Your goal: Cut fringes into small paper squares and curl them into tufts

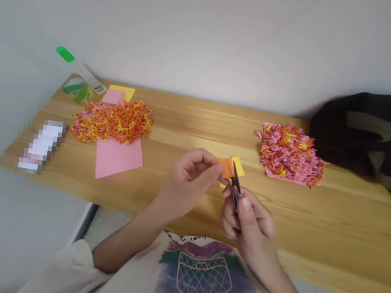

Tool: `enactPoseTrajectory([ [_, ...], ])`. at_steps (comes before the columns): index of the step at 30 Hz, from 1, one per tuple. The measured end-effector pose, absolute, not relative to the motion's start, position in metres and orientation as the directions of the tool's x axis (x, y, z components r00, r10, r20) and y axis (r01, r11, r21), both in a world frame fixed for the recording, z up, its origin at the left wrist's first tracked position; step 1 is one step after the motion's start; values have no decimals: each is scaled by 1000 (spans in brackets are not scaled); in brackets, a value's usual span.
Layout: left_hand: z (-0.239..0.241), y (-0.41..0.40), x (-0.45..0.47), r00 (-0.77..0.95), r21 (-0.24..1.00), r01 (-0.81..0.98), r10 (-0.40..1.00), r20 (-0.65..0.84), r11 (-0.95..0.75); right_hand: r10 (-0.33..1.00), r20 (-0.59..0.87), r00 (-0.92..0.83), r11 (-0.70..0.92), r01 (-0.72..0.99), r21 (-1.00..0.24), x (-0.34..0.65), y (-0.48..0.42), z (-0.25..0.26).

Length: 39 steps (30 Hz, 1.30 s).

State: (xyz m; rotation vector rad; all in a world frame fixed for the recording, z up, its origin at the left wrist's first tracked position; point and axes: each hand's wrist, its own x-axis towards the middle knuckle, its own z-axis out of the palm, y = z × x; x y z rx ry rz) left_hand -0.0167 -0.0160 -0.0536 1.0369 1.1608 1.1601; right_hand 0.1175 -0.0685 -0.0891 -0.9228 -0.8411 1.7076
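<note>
Near the middle of the table, my left hand (191, 177) pinches a small piece of orange paper (226, 168) between thumb and fingers. My right hand (248, 219) grips a pair of scissors (237, 184), its blades pointing up and away from me at the orange paper's right edge. Whether the blades touch the paper I cannot tell. Just behind the scissors a yellow paper square (239, 166) lies partly hidden by the orange piece and my hands.
Left of my hands, a heap of orange, yellow and pink shreds (119, 121) overlaps a pink sheet (119, 159). A similar heap (291, 152) is at right, beside a black bag (371, 137). A blurred phone (42, 147) lies far left; a green-ended stick (82, 70) leans behind.
</note>
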Motion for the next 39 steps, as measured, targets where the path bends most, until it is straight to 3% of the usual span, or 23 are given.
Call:
enactPoseTrajectory([
  [20, -52, -17, -20, 51, 983, -138, 992, -119, 125, 937, -258, -236, -335, -399, -853, 120, -71, -87],
  [39, -54, -20, -20, 44, 984, -147, 995, -92, 97, 936, -231, -267, -327, -409, -852, 119, -72, -88],
])
